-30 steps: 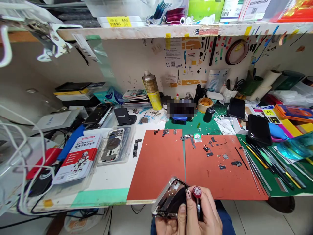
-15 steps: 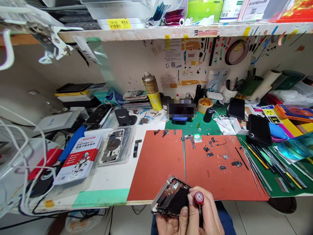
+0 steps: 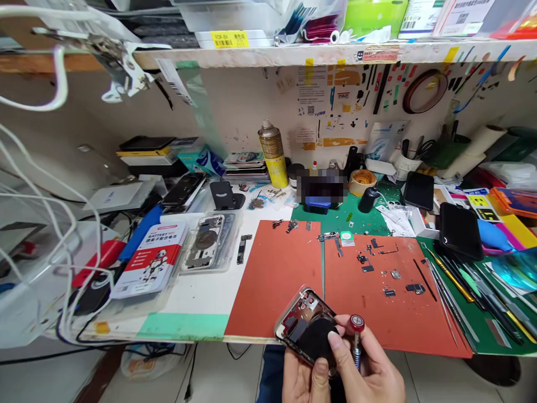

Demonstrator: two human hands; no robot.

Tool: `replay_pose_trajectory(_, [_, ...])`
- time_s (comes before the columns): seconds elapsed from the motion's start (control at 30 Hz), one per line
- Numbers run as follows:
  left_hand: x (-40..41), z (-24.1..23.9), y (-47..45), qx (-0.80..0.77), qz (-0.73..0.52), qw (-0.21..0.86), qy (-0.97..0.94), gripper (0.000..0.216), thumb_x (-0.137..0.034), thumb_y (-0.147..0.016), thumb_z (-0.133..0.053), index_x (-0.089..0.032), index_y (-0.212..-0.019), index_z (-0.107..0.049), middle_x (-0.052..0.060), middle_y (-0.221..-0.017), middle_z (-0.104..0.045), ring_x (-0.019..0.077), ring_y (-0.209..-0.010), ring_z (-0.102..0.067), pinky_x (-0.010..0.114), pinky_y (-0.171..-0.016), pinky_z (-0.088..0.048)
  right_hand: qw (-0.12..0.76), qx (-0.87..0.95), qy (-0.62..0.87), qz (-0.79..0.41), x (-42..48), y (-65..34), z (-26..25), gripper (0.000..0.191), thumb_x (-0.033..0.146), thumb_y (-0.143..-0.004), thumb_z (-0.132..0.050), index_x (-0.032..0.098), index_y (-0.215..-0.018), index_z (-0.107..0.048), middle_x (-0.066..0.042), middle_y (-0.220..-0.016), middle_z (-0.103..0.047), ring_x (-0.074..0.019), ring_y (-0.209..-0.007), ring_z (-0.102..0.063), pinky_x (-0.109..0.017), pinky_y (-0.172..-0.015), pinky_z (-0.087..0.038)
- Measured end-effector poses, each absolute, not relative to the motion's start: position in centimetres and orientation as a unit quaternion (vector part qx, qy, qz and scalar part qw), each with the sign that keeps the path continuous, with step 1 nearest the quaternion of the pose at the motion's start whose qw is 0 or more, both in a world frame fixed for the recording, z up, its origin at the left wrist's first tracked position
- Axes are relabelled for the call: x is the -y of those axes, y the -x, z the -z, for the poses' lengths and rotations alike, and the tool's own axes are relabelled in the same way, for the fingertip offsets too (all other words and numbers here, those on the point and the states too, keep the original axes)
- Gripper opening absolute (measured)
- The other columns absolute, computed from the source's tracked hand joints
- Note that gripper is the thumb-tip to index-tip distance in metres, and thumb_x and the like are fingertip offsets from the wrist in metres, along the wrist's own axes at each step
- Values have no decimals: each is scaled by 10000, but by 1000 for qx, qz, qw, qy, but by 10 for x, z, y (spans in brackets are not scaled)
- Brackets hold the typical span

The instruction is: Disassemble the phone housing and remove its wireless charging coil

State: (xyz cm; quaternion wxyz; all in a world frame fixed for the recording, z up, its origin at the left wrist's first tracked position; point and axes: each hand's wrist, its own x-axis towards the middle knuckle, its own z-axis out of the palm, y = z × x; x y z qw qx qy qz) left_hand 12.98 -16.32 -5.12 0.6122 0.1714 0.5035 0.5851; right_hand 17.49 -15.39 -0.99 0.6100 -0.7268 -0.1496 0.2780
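Note:
An opened phone housing (image 3: 302, 323), with a black round patch and bare inner parts showing, tilts over the near edge of the bench. My left hand (image 3: 307, 376) grips its lower side, thumb lying on the inner face. A small screwdriver (image 3: 357, 330) with a red cap stands upright between the fingers of my right hand (image 3: 375, 372). The thumb and a fingertip of that hand also touch the right edge of the housing. The screwdriver's lower end is hidden by the hand.
Red mats (image 3: 279, 274) bear small phone parts (image 3: 390, 293). Tweezers and pen-like tools (image 3: 457, 280) lie at the right. Another phone housing (image 3: 204, 242) rests in a clear tray, beside a battery box (image 3: 153, 260). White cables (image 3: 69, 218) hang at the left; a shelf (image 3: 268, 56) spans above.
The whole view has shifted, so the bench appears farther right. The housing's inside faces the camera more, and my right hand has turned so more of the screwdriver's shaft shows.

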Motion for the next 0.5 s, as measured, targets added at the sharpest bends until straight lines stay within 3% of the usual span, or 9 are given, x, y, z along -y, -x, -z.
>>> replay_pose_trajectory(0.1, [161,52,-134,-497,-605,603,-155,615,-510,-741,-927,-256,-1254,-702,115,-1103,-838,282,-991,-822,270,-835,-668,608,169,716,-298,157,-182,13,450,605,-795,-805,190,-970,-817,-66,-953,-790,-167,-827,-731,-176,-813,-564])
replay_pose_trajectory(0.3, [154,46,-144,-480,-620,609,-118,597,-522,-711,-945,-242,-1189,-724,121,-1098,-846,284,-990,-825,271,-841,-668,618,163,685,-350,157,-189,14,473,615,-763,-829,178,-943,-800,-66,-899,-766,-172,-764,-698,-199,-709,-577])
replay_pose_trajectory(0.5, [153,41,-146,-508,-602,605,-119,587,-554,-687,-953,-219,-1125,-749,105,-1033,-857,249,-926,-834,206,-784,-653,618,147,704,-319,152,-189,8,451,581,-727,-861,174,-919,-830,-82,-893,-767,-191,-766,-702,-210,-639,-571])
